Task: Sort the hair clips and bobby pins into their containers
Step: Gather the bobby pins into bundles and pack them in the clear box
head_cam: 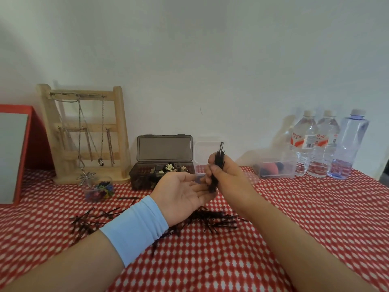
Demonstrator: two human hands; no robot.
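Bobby pins (pixel 219 220) scattered; left hand (pixel 181 194) fronts smoky box (pixel 164 149).

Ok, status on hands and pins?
Right hand grips upright bundle of black bobby pins, ends on open left hand. Loose black pins on red-checked cloth. Nothing blocking.

Soft, even daylight; faint shadows on the wall (pixel 210 60); wide-angle bending at edges; slightly soft focus throughout.

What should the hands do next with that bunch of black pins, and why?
Probably drop the bunch of bobby pins into the small clear container just behind it. The right hand grips it upright, tips against the open left hand, so the pins look gathered. The dark box holds hair clips, so it seems the wrong one.
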